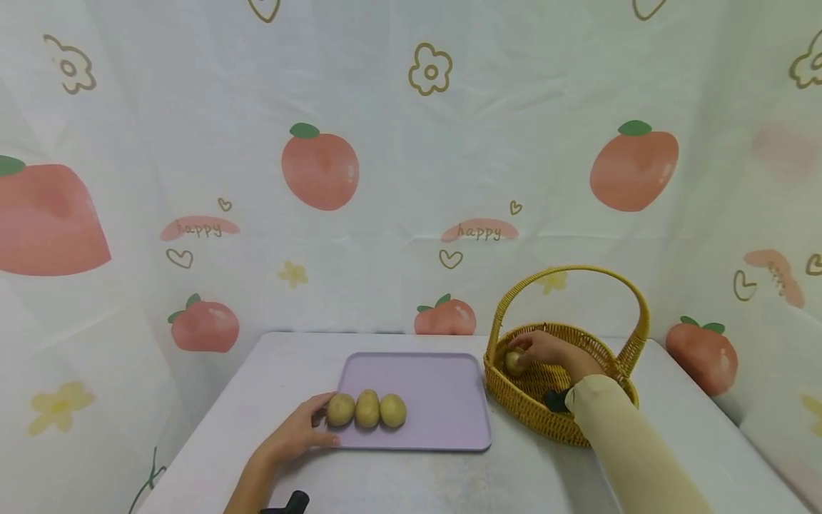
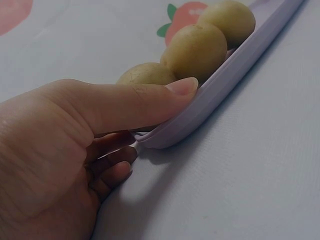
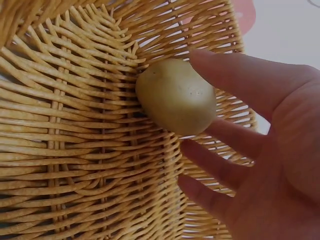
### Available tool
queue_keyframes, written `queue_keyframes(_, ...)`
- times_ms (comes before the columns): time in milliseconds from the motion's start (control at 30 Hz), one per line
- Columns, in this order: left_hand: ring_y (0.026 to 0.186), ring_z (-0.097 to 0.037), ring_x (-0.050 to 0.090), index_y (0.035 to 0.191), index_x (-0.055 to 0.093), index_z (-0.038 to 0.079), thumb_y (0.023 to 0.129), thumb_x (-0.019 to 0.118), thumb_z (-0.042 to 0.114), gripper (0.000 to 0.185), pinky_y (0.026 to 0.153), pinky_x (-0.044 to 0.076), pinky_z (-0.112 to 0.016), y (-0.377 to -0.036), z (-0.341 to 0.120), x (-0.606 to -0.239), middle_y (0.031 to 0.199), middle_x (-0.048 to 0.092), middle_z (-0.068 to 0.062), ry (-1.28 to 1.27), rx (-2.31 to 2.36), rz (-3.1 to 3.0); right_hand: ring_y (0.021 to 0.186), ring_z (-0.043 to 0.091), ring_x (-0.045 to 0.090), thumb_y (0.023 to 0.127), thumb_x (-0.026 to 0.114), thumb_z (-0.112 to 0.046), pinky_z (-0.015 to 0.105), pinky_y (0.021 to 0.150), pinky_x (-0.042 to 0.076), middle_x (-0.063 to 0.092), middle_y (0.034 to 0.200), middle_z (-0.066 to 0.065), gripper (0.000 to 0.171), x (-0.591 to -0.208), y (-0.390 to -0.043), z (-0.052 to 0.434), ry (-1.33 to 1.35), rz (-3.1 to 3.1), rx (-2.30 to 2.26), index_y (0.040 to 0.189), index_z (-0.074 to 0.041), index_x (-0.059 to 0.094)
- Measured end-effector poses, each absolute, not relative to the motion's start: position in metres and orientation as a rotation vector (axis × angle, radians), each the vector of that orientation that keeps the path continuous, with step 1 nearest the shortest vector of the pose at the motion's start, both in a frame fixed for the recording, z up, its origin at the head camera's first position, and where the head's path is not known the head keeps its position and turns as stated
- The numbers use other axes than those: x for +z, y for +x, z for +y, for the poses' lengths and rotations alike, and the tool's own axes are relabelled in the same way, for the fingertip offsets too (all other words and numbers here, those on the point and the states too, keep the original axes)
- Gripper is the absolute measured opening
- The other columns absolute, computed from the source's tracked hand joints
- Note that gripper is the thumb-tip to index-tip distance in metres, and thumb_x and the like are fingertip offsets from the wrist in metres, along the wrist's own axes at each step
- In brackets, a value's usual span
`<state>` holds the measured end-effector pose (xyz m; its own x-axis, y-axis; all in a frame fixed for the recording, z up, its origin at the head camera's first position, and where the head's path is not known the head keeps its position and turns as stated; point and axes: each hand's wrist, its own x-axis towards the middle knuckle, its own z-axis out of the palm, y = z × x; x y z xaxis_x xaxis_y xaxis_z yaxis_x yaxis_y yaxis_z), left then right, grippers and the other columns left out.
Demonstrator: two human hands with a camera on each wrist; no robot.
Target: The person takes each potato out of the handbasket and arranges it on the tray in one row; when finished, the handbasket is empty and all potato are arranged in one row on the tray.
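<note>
Inside a wicker basket point(image 1: 546, 421) at the right, my right hand point(image 1: 551, 350) pinches a potato point(image 3: 172, 97) between thumb and fingertips, close to the woven wall. No other potato shows in the basket. My left hand point(image 1: 297, 430) grips the front left corner of a pale purple tray point(image 1: 443, 403). Its thumb lies along the front rim, and the other fingers are around the left side, partly hidden. Three potatoes sit in a row on the tray: a left potato point(image 1: 340, 410) right by the left fingers, a middle potato point(image 1: 367, 409) and a right potato point(image 1: 393, 411).
Both tray and basket stand on a white table point(image 1: 398, 482), the basket to the tray's right. A tall arched handle point(image 1: 571, 269) rises over the basket, with the right arm reaching in from the front. Behind hangs a white curtain point(image 1: 385, 271) printed with fruit.
</note>
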<state>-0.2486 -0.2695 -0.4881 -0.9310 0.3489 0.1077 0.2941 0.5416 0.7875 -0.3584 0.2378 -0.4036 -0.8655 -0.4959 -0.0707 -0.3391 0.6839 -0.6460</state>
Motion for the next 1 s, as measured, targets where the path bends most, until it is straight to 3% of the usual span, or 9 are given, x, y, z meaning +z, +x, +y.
queue_keyframes(233, 0.123, -0.046, 0.047, 0.142, 0.038, -0.010, 0.072, 0.084, 0.022, 0.089, 0.102, 0.039, -0.059, -0.246, -0.268, -0.485, 0.141, 0.042, -0.030, 0.540, 1.351, 2.712, 0.115, 0.043, 0.049, 0.080, 0.071, -0.001, 0.047, 0.088, 0.048, 0.051, 0.128, 0.028, 0.047, -0.402, -0.359, 0.237, -0.635, 2.618, -0.825, 0.126, 0.001, 0.059)
queue_keyframes(433, 0.123, -0.046, 0.047, 0.142, 0.038, -0.010, 0.072, 0.085, 0.022, 0.089, 0.102, 0.039, -0.059, -0.245, -0.267, -0.485, 0.140, 0.042, -0.030, 0.528, 1.349, 2.718, 0.099, 0.030, 0.050, 0.080, 0.072, 0.000, 0.035, 0.076, 0.048, 0.051, 0.121, 0.022, 0.050, -0.398, -0.359, 0.236, -0.592, 2.542, -0.832, 0.127, 0.000, 0.057)
queue_keyframes(667, 0.120, -0.043, 0.049, 0.141, 0.039, -0.010, 0.072, 0.085, 0.021, 0.089, 0.100, 0.041, -0.057, -0.243, -0.267, -0.484, 0.138, 0.045, -0.029, 0.538, 1.338, 2.734, 0.096, 0.029, 0.050, 0.081, 0.073, -0.003, 0.043, 0.074, 0.050, 0.052, 0.116, 0.017, 0.046, -0.396, -0.358, 0.231, -0.524, 2.535, -0.793, 0.124, -0.004, 0.056)
queue_keyframes(1000, 0.120, -0.043, 0.050, 0.140, 0.039, -0.012, 0.073, 0.084, 0.016, 0.086, 0.099, 0.042, -0.057, -0.242, -0.267, -0.482, 0.138, 0.045, -0.030, 0.580, 1.374, 2.712, 0.067, 0.018, 0.042, 0.075, 0.068, 0.007, 0.031, 0.058, 0.037, 0.049, 0.102, 0.012, 0.040, -0.400, -0.357, 0.227, -0.507, 2.513, -0.805, 0.112, -0.005, 0.058)
